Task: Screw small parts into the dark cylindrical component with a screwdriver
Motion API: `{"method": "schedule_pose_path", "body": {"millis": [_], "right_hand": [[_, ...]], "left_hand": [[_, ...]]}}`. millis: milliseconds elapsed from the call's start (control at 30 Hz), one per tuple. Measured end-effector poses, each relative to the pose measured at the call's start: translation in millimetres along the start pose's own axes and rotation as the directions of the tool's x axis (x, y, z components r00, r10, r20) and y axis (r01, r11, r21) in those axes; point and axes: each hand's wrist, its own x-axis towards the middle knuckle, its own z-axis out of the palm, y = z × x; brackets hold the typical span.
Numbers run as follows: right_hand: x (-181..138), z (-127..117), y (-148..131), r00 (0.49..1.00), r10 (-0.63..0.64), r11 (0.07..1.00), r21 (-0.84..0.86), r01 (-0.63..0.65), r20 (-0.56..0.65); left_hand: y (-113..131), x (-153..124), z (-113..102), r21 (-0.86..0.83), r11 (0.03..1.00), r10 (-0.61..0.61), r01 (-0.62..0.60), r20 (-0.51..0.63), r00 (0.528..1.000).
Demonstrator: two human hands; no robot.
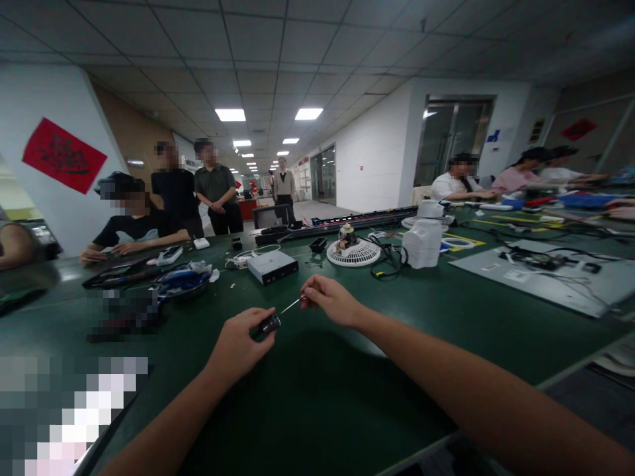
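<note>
Over the green tabletop (317,410), my left hand (241,340) pinches a small black cylindrical part (270,323) between thumb and fingers. My right hand (331,299) is closed round the handle end of a thin screwdriver (290,305), most of the handle hidden by the fingers. The bright shaft slants down left, its tip at or very near the black part; whether they touch I cannot tell. Beyond my hands sits a silver-grey box like an optical drive (272,264). Behind my right hand lies a white round fan grille (353,251) with a motor on it.
A white plastic housing (421,243) stands right of the grille, beside a black cable (389,264). A metal panel with wiring (546,274) lies at the right. Bagged parts (183,281) lie at the left. People sit around the table, and others stand behind it.
</note>
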Motion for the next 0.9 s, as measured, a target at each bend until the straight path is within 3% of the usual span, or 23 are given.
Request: {"method": "schedule_pose_path", "body": {"millis": [467, 900], "right_hand": [[-4, 0, -9, 1.000, -0.011, 0.998, -0.062, 0.010, -0.006], [0, 0, 5, 1.000, 0.007, 0.992, 0.127, -0.009, 0.016]], "left_hand": [[2, 0, 0, -0.016, 1.000, 0.006, -0.005, 0.024, 1.000], [5, 1, 1, -0.019, 1.000, -0.006, 0.007, 0.046, 0.999]]}}
